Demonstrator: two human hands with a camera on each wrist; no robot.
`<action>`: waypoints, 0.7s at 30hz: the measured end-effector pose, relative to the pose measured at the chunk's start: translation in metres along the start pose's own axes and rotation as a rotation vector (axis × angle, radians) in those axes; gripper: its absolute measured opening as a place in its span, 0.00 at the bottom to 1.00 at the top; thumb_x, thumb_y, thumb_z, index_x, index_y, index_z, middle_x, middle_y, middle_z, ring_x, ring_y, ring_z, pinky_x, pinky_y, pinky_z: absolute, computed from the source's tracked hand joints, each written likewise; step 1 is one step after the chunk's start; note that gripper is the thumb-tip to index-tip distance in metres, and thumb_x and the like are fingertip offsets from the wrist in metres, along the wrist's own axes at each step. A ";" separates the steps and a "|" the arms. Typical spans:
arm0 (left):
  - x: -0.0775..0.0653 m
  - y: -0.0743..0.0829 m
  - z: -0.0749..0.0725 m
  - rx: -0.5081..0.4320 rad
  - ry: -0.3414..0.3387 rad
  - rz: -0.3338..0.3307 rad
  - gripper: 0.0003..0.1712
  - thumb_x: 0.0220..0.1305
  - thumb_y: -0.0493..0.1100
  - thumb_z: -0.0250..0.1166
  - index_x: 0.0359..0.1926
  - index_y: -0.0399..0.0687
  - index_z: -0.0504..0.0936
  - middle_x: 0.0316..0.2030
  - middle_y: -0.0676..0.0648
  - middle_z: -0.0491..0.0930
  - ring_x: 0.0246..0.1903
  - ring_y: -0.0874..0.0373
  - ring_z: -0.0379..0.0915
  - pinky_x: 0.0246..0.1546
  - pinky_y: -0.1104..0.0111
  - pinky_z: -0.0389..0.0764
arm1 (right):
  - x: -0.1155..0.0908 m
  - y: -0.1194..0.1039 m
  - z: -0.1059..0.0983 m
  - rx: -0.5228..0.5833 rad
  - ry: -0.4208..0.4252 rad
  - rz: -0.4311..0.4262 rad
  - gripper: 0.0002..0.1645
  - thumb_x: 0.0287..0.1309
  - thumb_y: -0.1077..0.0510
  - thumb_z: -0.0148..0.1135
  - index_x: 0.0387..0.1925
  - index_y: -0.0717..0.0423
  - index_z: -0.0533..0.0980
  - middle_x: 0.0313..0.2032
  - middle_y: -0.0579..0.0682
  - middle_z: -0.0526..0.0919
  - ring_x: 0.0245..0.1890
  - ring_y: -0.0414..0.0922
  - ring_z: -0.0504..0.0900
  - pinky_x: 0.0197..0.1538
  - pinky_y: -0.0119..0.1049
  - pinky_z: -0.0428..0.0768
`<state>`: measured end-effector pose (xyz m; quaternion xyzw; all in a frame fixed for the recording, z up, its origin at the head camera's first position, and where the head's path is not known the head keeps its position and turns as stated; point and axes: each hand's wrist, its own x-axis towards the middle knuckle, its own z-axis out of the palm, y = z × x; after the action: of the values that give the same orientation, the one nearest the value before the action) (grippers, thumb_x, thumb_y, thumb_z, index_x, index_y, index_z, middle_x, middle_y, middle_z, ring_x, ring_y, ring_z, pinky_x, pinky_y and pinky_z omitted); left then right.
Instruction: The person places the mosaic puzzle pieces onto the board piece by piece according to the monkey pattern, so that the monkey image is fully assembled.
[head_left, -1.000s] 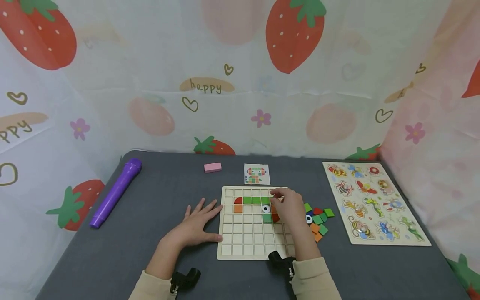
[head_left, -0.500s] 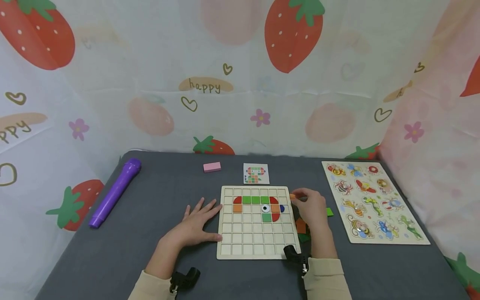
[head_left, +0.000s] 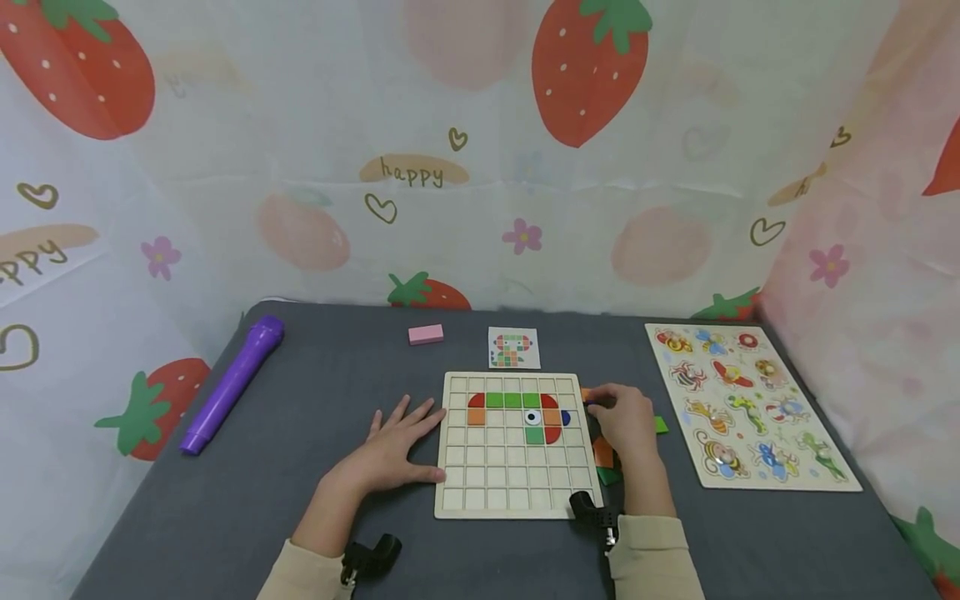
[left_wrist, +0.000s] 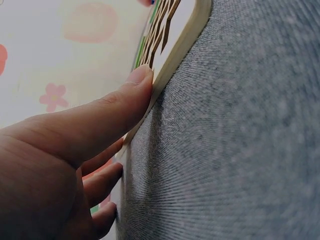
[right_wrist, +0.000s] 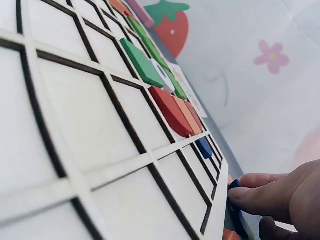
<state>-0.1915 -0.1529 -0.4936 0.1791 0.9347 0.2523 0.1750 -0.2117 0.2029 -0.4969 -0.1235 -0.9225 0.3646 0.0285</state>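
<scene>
A wooden grid board (head_left: 487,477) lies on the dark cloth. In its upper rows sit red, orange and green tiles (head_left: 512,400), an eye tile (head_left: 532,417) and a blue half-round tile (head_left: 566,417). My left hand (head_left: 386,454) spreads its fingers at the board's left edge; the thumb presses that edge in the left wrist view. Just past the right edge, my right hand (head_left: 624,421) pinches a dark blue tile (right_wrist: 233,186) between thumb and finger. An orange tile (head_left: 586,393) lies by its fingertips. The hand hides much of the loose pile.
Loose orange tiles (head_left: 602,452) and a green tile (head_left: 661,425) show around the right hand. Behind the board lie a pattern card (head_left: 513,347) and a pink block (head_left: 425,334). A purple microphone-shaped tube (head_left: 232,386) is at left, an insect puzzle board (head_left: 750,408) at right.
My right hand has moved right, off the grid board to the loose tiles, uncovering the blue tile in the grid. A dark blue tile now shows at its fingertips. The left hand stays put.
</scene>
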 end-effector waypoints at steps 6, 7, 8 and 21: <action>0.000 0.000 0.000 -0.009 -0.005 0.003 0.56 0.54 0.64 0.74 0.79 0.58 0.59 0.80 0.46 0.51 0.80 0.39 0.30 0.73 0.35 0.30 | 0.001 -0.001 0.001 0.003 0.046 -0.026 0.12 0.67 0.61 0.64 0.50 0.55 0.85 0.46 0.58 0.86 0.47 0.57 0.81 0.45 0.51 0.81; 0.000 0.000 0.000 -0.010 -0.005 0.004 0.56 0.54 0.65 0.74 0.79 0.58 0.59 0.80 0.46 0.51 0.80 0.39 0.30 0.73 0.35 0.30 | 0.001 -0.002 0.000 0.002 0.055 -0.032 0.13 0.68 0.61 0.63 0.52 0.54 0.85 0.47 0.58 0.85 0.46 0.56 0.81 0.43 0.49 0.81; 0.000 -0.001 0.000 -0.010 -0.006 0.003 0.56 0.54 0.65 0.74 0.79 0.58 0.59 0.80 0.46 0.51 0.80 0.39 0.30 0.73 0.35 0.30 | 0.000 -0.003 -0.001 0.002 0.059 -0.038 0.14 0.69 0.61 0.62 0.54 0.52 0.84 0.47 0.58 0.85 0.45 0.55 0.80 0.40 0.47 0.81; 0.000 0.000 0.000 -0.001 -0.001 0.002 0.55 0.54 0.64 0.75 0.78 0.57 0.60 0.80 0.46 0.52 0.80 0.39 0.31 0.73 0.34 0.31 | -0.006 -0.030 0.002 0.082 -0.009 -0.114 0.13 0.68 0.55 0.64 0.51 0.53 0.84 0.43 0.54 0.86 0.40 0.51 0.78 0.35 0.39 0.76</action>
<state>-0.1916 -0.1528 -0.4931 0.1801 0.9343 0.2526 0.1753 -0.2123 0.1787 -0.4781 -0.0677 -0.9125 0.4002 0.0500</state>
